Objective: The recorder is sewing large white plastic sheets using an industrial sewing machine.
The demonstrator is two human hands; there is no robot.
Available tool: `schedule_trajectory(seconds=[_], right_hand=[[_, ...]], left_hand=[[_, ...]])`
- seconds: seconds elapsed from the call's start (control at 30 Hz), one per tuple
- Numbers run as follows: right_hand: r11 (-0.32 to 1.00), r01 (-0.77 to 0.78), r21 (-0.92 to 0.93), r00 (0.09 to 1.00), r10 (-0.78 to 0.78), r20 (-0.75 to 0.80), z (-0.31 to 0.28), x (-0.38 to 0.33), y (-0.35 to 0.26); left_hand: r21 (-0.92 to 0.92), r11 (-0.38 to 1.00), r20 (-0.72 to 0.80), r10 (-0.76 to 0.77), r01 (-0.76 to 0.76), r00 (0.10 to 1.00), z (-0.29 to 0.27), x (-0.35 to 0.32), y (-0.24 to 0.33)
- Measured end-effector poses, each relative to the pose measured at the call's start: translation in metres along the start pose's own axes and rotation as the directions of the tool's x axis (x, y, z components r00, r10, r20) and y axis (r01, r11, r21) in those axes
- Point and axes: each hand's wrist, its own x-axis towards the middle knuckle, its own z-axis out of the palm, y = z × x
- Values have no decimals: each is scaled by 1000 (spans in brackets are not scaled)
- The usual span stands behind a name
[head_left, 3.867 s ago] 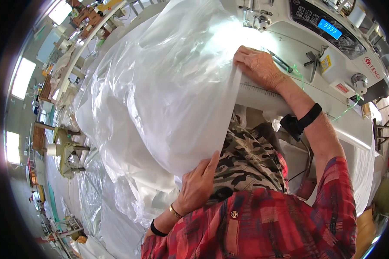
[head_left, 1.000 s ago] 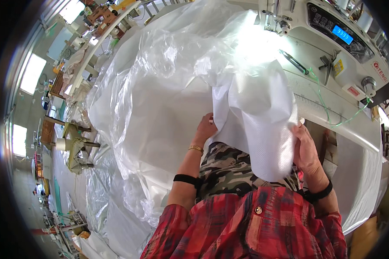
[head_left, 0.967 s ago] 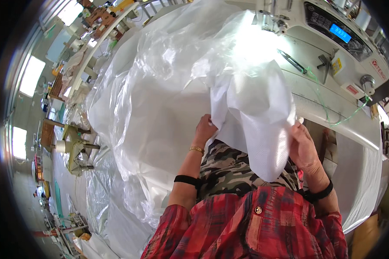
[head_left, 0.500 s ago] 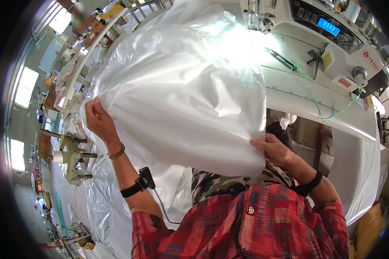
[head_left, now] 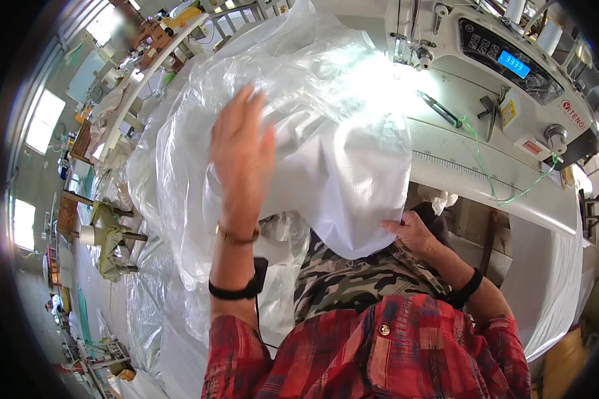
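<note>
A large white woven plastic sheet with a clear film (head_left: 373, 159) spreads over the sewing machine's table and hangs toward my lap. My left hand (head_left: 243, 146), slightly smeared by motion, is over the sheet with its fingers stretched out and nothing in them. At the sheet's near right edge, my right hand (head_left: 412, 231) pinches the material between thumb and fingers. The white sewing machine (head_left: 512, 86) stands at the upper right, its lamp glaring on the sheet near the needle. Whether the sheet lies under the needle is lost in that glare.
Thread snips (head_left: 439, 108) lie on the machine bed beside a green thread (head_left: 479, 153). A ruler scale (head_left: 456, 165) runs along the table's front edge. Crumpled clear film (head_left: 146, 279) hangs down at the left, near a stool (head_left: 106, 239) with a cover.
My left hand has let go of the sheet's left edge and moved right and up over it. The sheet's near edge has slackened and folded. My right hand keeps its pinch.
</note>
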Motion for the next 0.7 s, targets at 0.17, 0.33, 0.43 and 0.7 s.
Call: schedule_trajectory(seconds=[0.17, 0.33, 0.43, 0.7], right_hand=[[999, -36, 4, 997, 36, -63, -5, -11, -6], [998, -31, 53, 998, 34, -49, -8, -16, -6], [996, 32, -77, 985, -45, -165, -3, -19, -12], [557, 360, -748, 658, -720, -220, 6, -44, -70]], left_hand=[[212, 935, 203, 242, -284, 949, 45, 60, -11], [-60, 950, 292, 310, -306, 905, 13, 71, -31], [-233, 906, 271, 410, -354, 871, -26, 59, -17], [-271, 958, 706, 261, -89, 659, -73, -66, 19]])
